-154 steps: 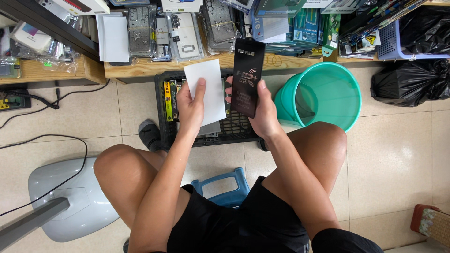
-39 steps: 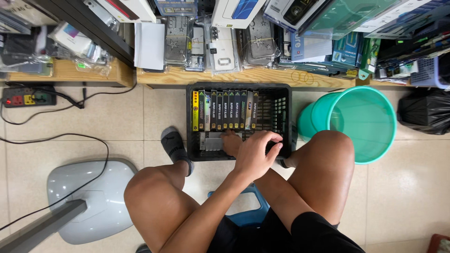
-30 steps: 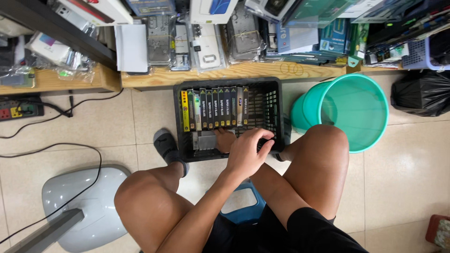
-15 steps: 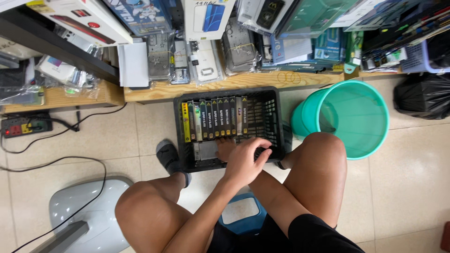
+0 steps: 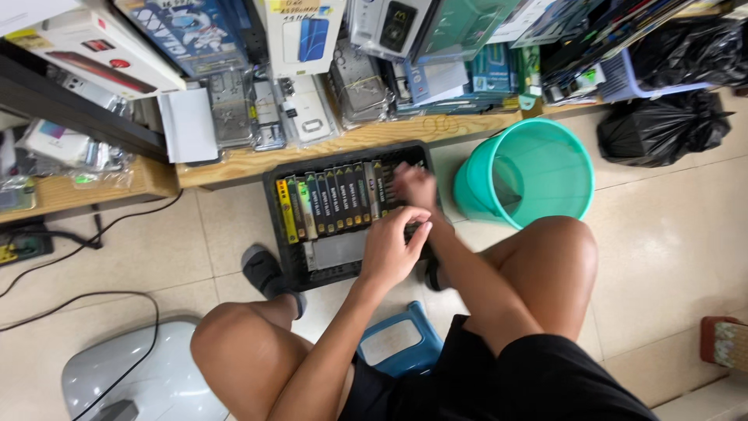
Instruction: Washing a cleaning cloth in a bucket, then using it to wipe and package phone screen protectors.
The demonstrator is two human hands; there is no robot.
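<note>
**Both hands at a crate of upright boxes**

A black slatted plastic crate [image 5: 312, 269] sits on the floor at frame centre, holding a row of slim upright boxes [image 5: 331, 201]. The left hand [image 5: 393, 248] hovers curled above the crate's lower right part; whether its grip holds anything cannot be told. The right hand [image 5: 414, 185], blurred, touches the row's right end, grip likewise unreadable. A teal plastic bucket [image 5: 530, 171] stands just right. Judged risk: a hurried pull could topple neighbouring boxes.

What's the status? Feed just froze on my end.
Left hand over black crate, curled, grip unclear. Right hand blurred at the row of slim boxes. Teal bucket beside crate, apart.
</note>
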